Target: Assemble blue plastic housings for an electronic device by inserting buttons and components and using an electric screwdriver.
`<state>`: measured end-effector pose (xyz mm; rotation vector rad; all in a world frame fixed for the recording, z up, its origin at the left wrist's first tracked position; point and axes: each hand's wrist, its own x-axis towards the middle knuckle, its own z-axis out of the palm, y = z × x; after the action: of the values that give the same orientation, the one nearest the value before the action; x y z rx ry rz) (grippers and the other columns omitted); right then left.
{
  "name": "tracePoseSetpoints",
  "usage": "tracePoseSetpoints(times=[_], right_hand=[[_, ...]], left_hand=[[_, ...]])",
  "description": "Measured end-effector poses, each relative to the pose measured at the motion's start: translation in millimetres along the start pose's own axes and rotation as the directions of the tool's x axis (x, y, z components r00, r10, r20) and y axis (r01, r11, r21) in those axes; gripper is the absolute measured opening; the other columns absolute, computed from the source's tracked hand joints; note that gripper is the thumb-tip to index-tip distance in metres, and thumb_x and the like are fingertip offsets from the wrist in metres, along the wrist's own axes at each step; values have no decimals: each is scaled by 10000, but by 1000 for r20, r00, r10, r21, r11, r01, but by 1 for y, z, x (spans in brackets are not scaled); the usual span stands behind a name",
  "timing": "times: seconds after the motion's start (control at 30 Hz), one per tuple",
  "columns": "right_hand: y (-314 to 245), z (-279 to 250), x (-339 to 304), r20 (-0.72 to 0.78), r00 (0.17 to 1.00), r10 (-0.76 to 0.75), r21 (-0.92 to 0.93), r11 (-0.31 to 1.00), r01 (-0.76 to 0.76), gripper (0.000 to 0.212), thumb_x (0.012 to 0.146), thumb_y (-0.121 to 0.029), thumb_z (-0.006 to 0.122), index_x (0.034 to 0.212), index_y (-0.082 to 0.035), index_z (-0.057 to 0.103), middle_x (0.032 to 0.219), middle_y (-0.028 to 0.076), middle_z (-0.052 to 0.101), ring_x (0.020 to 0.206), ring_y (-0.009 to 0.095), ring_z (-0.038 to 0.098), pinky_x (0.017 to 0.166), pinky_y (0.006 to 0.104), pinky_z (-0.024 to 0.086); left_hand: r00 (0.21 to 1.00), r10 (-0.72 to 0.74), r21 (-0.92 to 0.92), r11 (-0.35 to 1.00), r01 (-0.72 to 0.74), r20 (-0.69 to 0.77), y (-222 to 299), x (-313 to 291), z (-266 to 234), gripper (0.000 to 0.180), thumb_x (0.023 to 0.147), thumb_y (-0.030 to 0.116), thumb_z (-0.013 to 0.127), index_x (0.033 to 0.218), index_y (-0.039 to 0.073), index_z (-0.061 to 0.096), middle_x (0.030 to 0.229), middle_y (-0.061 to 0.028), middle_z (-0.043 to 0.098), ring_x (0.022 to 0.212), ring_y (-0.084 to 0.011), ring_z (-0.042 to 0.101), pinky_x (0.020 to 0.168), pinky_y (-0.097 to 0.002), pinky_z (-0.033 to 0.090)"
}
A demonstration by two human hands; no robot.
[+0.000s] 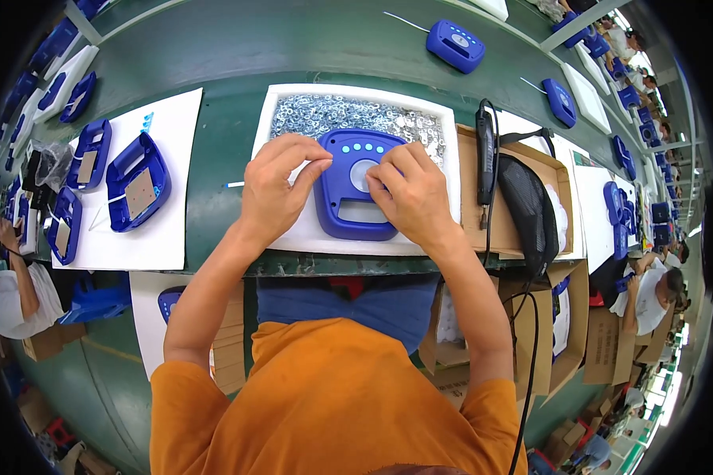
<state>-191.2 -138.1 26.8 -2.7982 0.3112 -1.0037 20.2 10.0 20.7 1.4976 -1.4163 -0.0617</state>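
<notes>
A blue plastic housing (337, 207) lies in front of me on a white foam tray (287, 241). Along its upper part runs a row of several light-blue round buttons, with a pale round disc (361, 175) below them and a rectangular opening toward my side. My left hand (281, 184) is at the housing's left edge, thumb and forefinger pinched together; anything between them is too small to see. Over the right half, my right hand (414, 192) has its fingers closed beside the disc, and its fingertips hide whatever they grip.
Many small metal pieces (317, 113) fill the tray's far part. An electric screwdriver (485, 158) with a black cable hangs at right, by a cardboard box (469, 202) and black mesh pouch (527, 210). Open blue housings (139, 182) rest on a white sheet (170, 229) at left.
</notes>
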Motion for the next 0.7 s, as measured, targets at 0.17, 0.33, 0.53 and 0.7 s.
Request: tracePoseSetpoints(times=[0.17,0.33,0.53,0.7], right_hand=[[5,-1,-3,0,997,-77,1,997,77,139,837,-53,886,900,-74,763,945,55,676,948,287,689,786,420,602],[3,-11,-6,-97,995,28,62,998,-22,152,865,-38,904,994,-71,828,953,64,732,929,299,701,794,426,589],[9,-22,-21,-132,977,170,93,983,-158,128,893,-46,895,1009,-76,851,964,63,760,956,295,715,805,424,594],[6,-24,-26,-123,976,179,108,980,-167,118,892,-38,890,999,-72,853,963,65,764,955,299,717,805,425,595]], left_hand=[[999,38,-17,999,-38,8,2,6,4,123,960,-12,867,1077,8,837,1098,-118,829,1060,-297,791,939,-401,623],[990,124,31,991,-127,68,5,17,23,117,938,6,867,1046,27,827,1070,-116,813,1039,-324,780,949,-432,616],[954,260,109,955,-277,153,2,24,45,105,928,68,869,1018,48,820,1060,-96,801,1028,-349,766,1014,-493,603],[943,254,145,946,-288,216,-1,23,44,100,934,78,858,1024,56,818,1078,-82,801,1047,-349,766,1093,-522,596]])
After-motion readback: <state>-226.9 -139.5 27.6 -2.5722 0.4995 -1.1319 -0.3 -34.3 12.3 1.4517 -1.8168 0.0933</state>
